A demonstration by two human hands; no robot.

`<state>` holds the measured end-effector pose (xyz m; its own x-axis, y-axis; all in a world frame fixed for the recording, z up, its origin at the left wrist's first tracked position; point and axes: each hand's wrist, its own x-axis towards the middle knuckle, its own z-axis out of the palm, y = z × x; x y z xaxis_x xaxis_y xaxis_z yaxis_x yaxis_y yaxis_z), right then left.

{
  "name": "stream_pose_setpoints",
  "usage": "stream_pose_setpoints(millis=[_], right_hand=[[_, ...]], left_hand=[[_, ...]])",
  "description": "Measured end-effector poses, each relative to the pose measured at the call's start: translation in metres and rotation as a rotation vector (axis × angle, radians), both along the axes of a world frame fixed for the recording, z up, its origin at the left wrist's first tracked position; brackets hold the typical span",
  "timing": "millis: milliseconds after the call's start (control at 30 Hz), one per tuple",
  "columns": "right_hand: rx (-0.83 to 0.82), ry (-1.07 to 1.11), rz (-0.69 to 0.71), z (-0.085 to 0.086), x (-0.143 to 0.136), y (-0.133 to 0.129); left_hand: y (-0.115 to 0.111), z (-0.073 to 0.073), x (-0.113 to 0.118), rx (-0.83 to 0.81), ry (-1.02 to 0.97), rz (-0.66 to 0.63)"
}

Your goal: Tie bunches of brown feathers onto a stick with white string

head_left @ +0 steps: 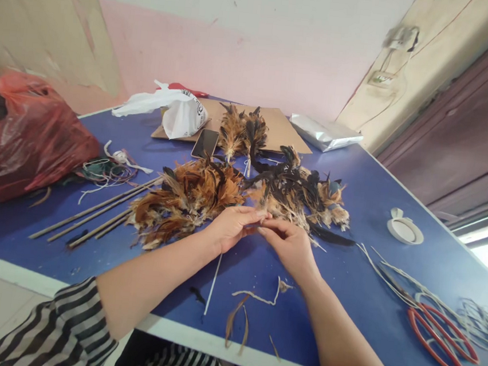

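Note:
My left hand (236,227) and my right hand (287,243) meet above the middle of the blue table, fingertips pinched close together. What they grip between them is too small to make out. A thin white string (213,286) hangs below my left hand. Behind my left hand lies a pile of brown feathers (191,198). A darker feather pile (301,188) lies behind my right hand. Two tied feather bunches, one brown (232,133) and one dark (255,133), rest farther back on cardboard (281,132).
Red-handled scissors (442,340) and white cord (481,324) lie at the right, near a tape roll (405,230). Thin sticks (94,214) and a red plastic bag (28,139) are at the left. A phone (205,143) and white bag (185,114) sit at the back.

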<state>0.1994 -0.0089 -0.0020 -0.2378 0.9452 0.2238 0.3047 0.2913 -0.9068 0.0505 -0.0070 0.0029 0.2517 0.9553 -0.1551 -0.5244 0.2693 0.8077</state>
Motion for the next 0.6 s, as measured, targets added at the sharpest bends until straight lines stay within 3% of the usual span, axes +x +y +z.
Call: stream_pose_setpoints(millis=[100, 167, 367, 467, 600], right_hand=[[0.230, -0.145, -0.048, 0.003, 0.001, -0.003], [0.293, -0.185, -0.059, 0.005, 0.001, -0.005], [0.266, -0.171, -0.076, 0.011, 0.003, -0.006], [0.216, -0.135, 0.024, 0.011, 0.003, -0.004], [0.295, -0.190, 0.174, 0.003, -0.009, -0.003]], left_hand=[[0.001, -0.001, -0.001, -0.015, 0.052, 0.009], [0.001, -0.002, 0.000, -0.042, 0.104, -0.016], [0.007, 0.007, -0.009, -0.034, 0.182, -0.006], [0.016, 0.017, -0.026, -0.036, 0.030, 0.003], [0.028, 0.022, -0.052, 0.013, -0.306, -0.045]])
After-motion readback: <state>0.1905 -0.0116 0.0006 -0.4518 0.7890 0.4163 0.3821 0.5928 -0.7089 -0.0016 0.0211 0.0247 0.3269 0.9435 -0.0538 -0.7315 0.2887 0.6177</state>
